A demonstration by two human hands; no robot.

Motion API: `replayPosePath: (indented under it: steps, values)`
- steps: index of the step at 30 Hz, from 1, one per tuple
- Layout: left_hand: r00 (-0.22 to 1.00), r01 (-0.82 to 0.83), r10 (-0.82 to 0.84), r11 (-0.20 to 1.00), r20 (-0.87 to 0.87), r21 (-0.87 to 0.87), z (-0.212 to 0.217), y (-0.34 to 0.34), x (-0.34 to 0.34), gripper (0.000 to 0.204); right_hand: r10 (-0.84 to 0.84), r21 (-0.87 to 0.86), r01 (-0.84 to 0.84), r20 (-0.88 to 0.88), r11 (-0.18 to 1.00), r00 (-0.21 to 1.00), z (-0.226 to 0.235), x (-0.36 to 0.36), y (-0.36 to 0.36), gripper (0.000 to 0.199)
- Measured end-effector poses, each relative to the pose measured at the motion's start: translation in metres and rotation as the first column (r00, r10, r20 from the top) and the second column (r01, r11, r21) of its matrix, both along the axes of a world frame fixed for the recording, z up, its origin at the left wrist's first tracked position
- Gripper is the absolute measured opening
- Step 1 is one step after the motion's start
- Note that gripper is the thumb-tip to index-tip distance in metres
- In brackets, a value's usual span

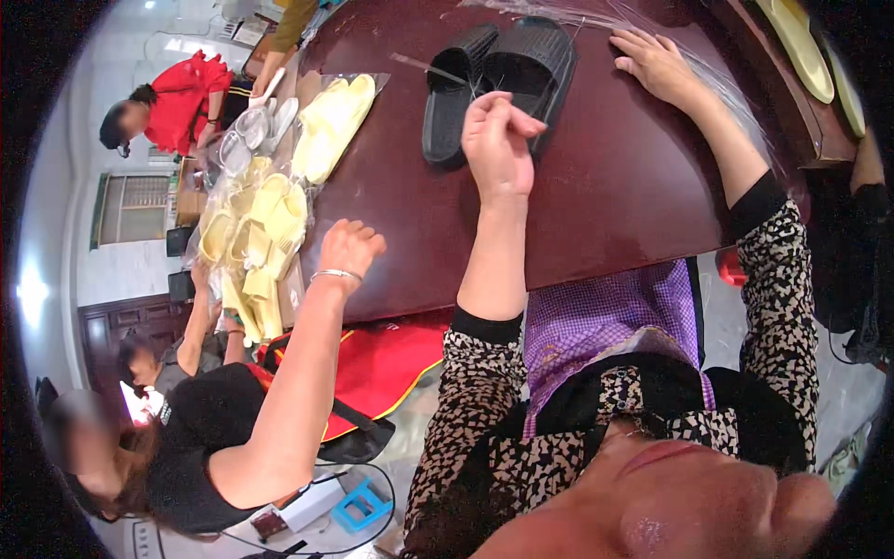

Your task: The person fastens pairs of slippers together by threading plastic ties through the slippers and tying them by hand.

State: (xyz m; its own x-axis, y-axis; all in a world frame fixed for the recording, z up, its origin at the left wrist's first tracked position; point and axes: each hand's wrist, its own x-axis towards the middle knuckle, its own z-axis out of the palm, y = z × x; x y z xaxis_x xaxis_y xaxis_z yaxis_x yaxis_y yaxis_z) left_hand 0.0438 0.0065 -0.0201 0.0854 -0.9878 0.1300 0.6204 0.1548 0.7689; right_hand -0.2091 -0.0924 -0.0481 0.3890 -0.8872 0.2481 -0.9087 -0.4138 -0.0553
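Note:
A pair of black slide sandals [447, 116] lies side by side on the dark red table [615, 205], toes away from me. Over them hovers my left hand [498, 144], fingers curled and pinched near the straps. A thin clear plastic strip [424, 67] runs up to these fingertips and seems held there. My right hand [656, 67] rests on the tabletop to the right of the sandals, fingers stretched out, beside a spread of loose clear plastic strips [722, 79]. Nothing shows in its grasp.
Pale yellow slippers [331, 126], some in clear bags, pile along the table's left side. Another person's closed hand [349, 252] reaches over the near left edge. More people work at the left. More yellow slippers [801, 51] lie on a wooden ledge [773, 88] at right.

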Motion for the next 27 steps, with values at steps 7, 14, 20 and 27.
replayPosePath:
  steps: [7,14,20,27]
  values:
    - [0.957,-0.228,0.223,0.974,-0.183,-0.006,0.004,-0.015,0.032,0.006,-0.086,-0.012,0.088,0.088,0.996,0.992,-0.012,-0.004,-0.016,0.051]
    - [0.895,-0.443,0.446,0.892,-0.020,0.092,0.006,-0.017,0.038,0.006,-0.168,-0.007,0.170,0.101,0.985,0.981,-0.013,-0.005,-0.018,0.049]
    - [0.898,-0.439,0.436,0.873,0.060,0.212,0.005,-0.020,0.036,0.007,-0.066,-0.145,0.082,0.110,0.986,0.992,-0.010,-0.006,-0.008,0.039]
    - [0.946,-0.316,0.325,0.924,-0.008,0.214,0.004,-0.024,0.045,0.009,0.206,-0.193,-0.133,0.433,0.972,0.877,0.033,0.034,0.003,0.033]
